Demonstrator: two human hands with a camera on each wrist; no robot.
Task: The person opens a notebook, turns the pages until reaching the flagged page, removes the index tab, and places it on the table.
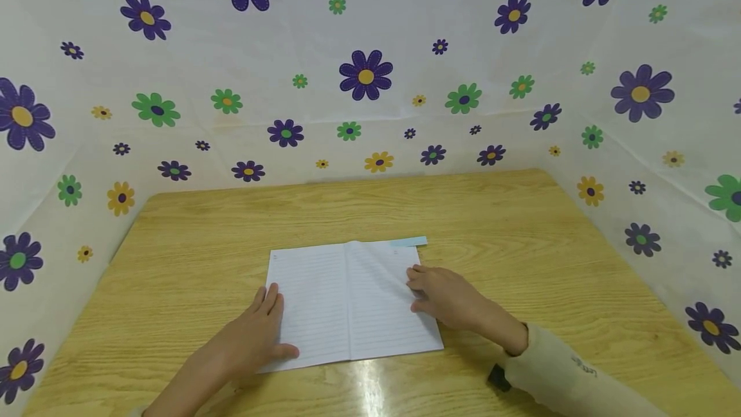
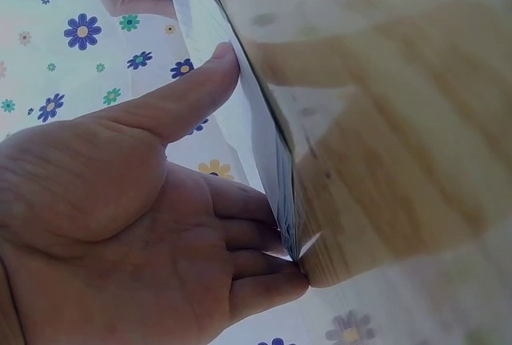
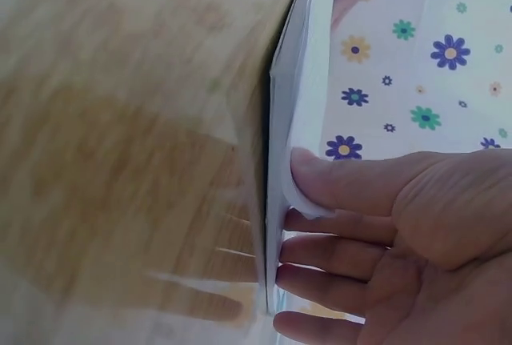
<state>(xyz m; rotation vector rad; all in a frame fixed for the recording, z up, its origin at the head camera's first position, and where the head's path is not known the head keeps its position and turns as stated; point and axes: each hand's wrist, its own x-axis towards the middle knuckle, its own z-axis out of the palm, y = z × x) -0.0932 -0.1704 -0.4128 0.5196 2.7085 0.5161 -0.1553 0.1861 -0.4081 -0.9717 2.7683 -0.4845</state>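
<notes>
An open notebook (image 1: 315,301) with lined white pages lies flat on the table. My left hand (image 1: 255,333) rests at its left edge, fingers extended along the side and thumb on the lower page. In the left wrist view, that thumb (image 2: 192,93) lies on the paper. At the right edge, my right hand (image 1: 448,295) pinches the side of a page (image 1: 384,269), which bends up in a diagonal fold. The right wrist view shows the page curling under the thumb (image 3: 344,185). A light-blue paper strip (image 1: 413,241) sticks out at the notebook's top right corner.
The wooden table (image 1: 324,211) extends around the notebook. A white sheet (image 1: 324,37) with printed flowers stands behind it and along both sides. A small black object (image 1: 498,378) shows beside the right sleeve (image 1: 567,365).
</notes>
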